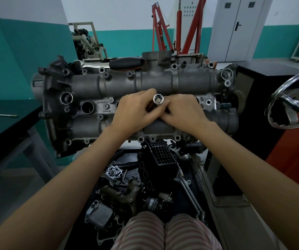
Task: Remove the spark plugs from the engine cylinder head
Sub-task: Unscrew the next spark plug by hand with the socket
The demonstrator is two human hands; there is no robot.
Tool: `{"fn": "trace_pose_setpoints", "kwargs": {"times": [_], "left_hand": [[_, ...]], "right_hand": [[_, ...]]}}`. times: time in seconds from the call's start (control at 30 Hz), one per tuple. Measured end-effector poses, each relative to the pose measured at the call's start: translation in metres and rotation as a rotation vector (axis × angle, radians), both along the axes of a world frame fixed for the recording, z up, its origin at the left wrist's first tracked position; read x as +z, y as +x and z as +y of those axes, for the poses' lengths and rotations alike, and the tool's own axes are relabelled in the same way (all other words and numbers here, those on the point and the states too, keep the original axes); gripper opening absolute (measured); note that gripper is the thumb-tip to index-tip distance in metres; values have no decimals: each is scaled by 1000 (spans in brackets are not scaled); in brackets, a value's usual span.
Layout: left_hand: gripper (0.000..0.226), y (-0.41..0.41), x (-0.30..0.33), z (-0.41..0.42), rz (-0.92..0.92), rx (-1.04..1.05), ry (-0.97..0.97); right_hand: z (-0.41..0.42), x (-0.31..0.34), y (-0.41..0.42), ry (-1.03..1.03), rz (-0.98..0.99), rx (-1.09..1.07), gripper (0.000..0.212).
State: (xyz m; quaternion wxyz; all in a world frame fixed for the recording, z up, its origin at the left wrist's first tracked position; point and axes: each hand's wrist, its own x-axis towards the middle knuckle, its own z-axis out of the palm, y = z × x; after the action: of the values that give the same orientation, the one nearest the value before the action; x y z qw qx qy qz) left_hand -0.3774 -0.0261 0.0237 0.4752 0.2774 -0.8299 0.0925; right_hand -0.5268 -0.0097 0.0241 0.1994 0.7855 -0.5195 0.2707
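While both hands, left hand (pixel 133 110) and right hand (pixel 183 112), grip the spark plug socket (pixel 158 101), its long axis points up toward the camera, directly over the cylinder head (pixel 91 83)'s middle wells.

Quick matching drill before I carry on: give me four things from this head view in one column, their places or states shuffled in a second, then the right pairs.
Things:
1. socket
2. open plug well
3. black tool handle
4. thin metal rod

Places or states:
A. lying on the dark table at far left
B. held between both hands, open end facing the camera
C. resting along the far edge of the cylinder head
D. uncovered, left of the left hand

Pairs: 1-B, 2-D, 3-C, 4-A
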Motion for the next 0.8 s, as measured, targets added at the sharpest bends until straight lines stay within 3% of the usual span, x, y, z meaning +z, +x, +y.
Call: {"fn": "trace_pose_setpoints", "kwargs": {"times": [0.13, 0.4, 0.57, 0.7, 0.8], "left_hand": [[29, 0, -1, 2, -30, -2, -17], [30, 0, -2, -4, 14, 27, -60], [31, 0, -1, -1, -21, 15, -61], [19, -1, 1, 2, 12, 13, -54], [23, -1, 0, 1, -10, 29, -73]], "right_hand": [[2, 1, 2, 3, -37, 23, 26], [-1, 1, 1, 0, -24, 8, 46], [1, 1, 0, -16, -38, 31, 31], [0, 1, 1, -32, -46, 29, 37], [0, 1, 1, -10, -48, 25, 37]]}}
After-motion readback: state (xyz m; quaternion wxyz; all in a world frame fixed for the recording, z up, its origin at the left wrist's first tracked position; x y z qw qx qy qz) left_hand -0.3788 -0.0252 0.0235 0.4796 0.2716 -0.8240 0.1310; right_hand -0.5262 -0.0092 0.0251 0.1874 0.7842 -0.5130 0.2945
